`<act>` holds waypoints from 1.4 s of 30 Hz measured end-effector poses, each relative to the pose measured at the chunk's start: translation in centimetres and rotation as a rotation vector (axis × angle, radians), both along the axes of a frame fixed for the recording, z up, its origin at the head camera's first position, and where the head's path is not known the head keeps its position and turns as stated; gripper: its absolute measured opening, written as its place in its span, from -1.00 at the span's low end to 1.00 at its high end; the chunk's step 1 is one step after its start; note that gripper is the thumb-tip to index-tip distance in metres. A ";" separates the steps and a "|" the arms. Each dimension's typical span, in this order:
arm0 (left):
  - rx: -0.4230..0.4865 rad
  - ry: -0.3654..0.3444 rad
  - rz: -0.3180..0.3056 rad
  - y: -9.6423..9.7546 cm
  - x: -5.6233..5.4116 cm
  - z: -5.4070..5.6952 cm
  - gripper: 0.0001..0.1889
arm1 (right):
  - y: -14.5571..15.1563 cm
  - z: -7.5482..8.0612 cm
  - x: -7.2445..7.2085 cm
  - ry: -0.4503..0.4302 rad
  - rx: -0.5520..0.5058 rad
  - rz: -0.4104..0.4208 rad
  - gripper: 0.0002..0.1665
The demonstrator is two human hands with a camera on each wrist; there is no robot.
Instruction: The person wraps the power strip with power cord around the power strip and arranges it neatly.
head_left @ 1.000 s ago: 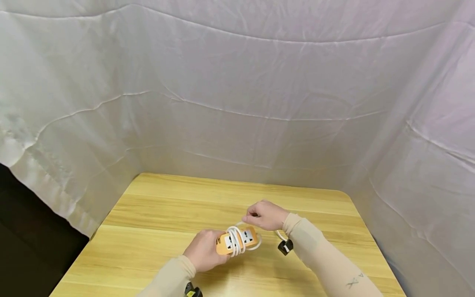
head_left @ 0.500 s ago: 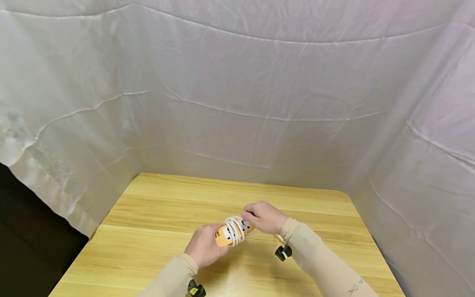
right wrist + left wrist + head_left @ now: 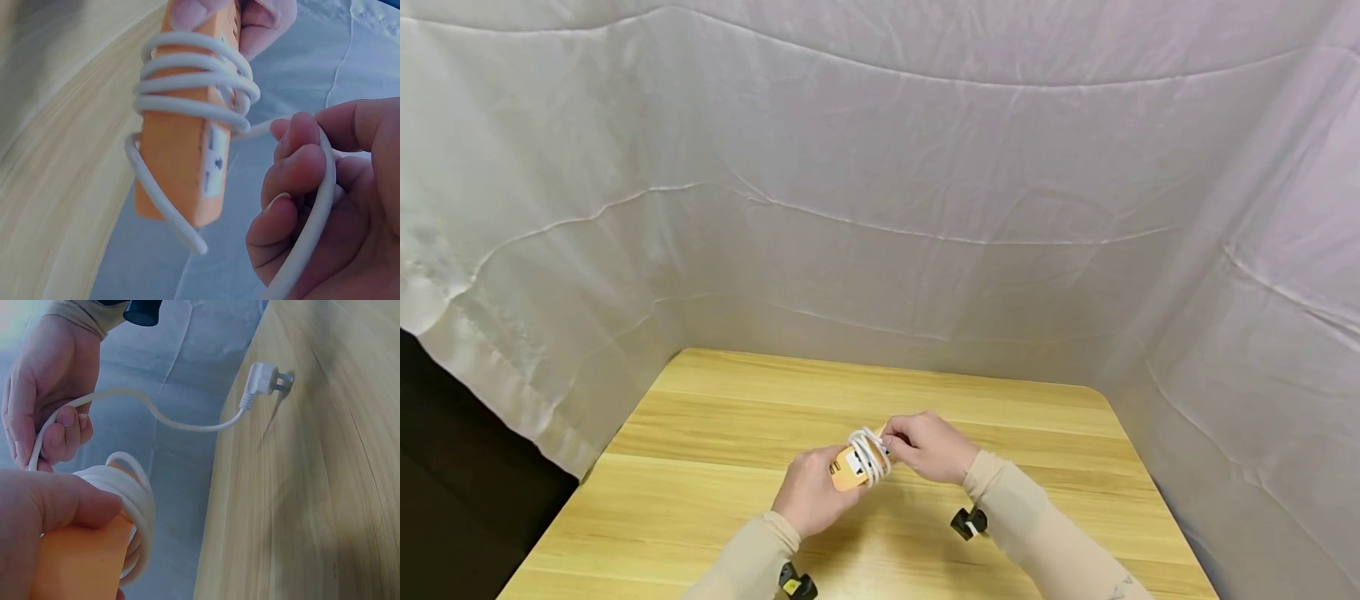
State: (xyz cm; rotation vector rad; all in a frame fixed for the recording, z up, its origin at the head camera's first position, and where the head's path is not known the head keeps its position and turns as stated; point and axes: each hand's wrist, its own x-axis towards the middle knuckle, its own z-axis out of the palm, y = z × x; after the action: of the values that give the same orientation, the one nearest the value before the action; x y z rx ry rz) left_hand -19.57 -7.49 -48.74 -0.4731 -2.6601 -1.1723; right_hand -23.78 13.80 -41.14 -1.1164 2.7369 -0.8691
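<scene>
My left hand (image 3: pixel 812 492) grips one end of an orange power strip (image 3: pixel 169 181), holding it over the table. White cord (image 3: pixel 194 81) wraps several times around the strip's middle, and a further bend of it crosses the strip's far end in the right wrist view. My right hand (image 3: pixel 932 448) pinches the loose length of cord close beside the strip; in the right wrist view the cord runs through its curled fingers (image 3: pixel 294 169). From there the cord trails to a white plug (image 3: pixel 261 378) with metal prongs, seen over the tabletop in the left wrist view.
A light wood table (image 3: pixel 737 408) lies beneath both hands. Pale grey curtains (image 3: pixel 880 167) hang behind it and at both sides. Black camera mounts (image 3: pixel 970 522) sit at the wrists.
The power strip has tilted and risen a little toward the back of the table. My right hand has come left, in close to the windings, still holding the cord.
</scene>
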 end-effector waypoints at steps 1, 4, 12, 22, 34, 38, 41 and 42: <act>0.004 0.001 0.008 0.0 0.0 0.0 -0.50 | -0.1 0.0 0.1 0.001 -0.009 0.002 -0.79; 0.025 -0.007 0.031 0.0 0.1 0.1 -0.48 | -0.2 0.0 0.3 0.013 -0.022 0.003 -0.82; 0.139 -0.049 0.095 0.1 0.2 0.6 -0.47 | -0.5 -0.2 0.9 -0.011 -0.019 0.005 -0.73; 0.229 -0.026 0.117 -0.1 0.5 1.4 -0.54 | -0.7 -0.2 1.6 -0.056 -0.040 0.033 -0.69; 0.323 -0.079 0.142 -0.4 0.7 1.9 -0.49 | -0.3 -1.1 1.5 -0.098 -0.053 0.066 -0.66; 0.329 -0.086 0.137 -0.5 0.9 2.0 -0.49 | 0.0 -1.3 1.5 -0.114 -0.052 0.080 -0.66; 0.333 -0.084 0.131 -0.6 0.9 2.1 -0.48 | 0.2 -1.4 1.6 -0.124 -0.052 0.089 -0.65; 0.337 -0.086 0.127 -0.6 1.0 2.2 -0.48 | 0.3 -1.5 1.6 -0.128 -0.051 0.093 -0.64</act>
State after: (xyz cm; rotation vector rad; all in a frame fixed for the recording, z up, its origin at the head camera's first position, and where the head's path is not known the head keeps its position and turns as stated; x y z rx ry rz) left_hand -18.62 -8.09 -46.58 -0.1962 -2.4439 -1.5895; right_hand -22.20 14.13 -42.63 -1.1437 2.5529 -0.9667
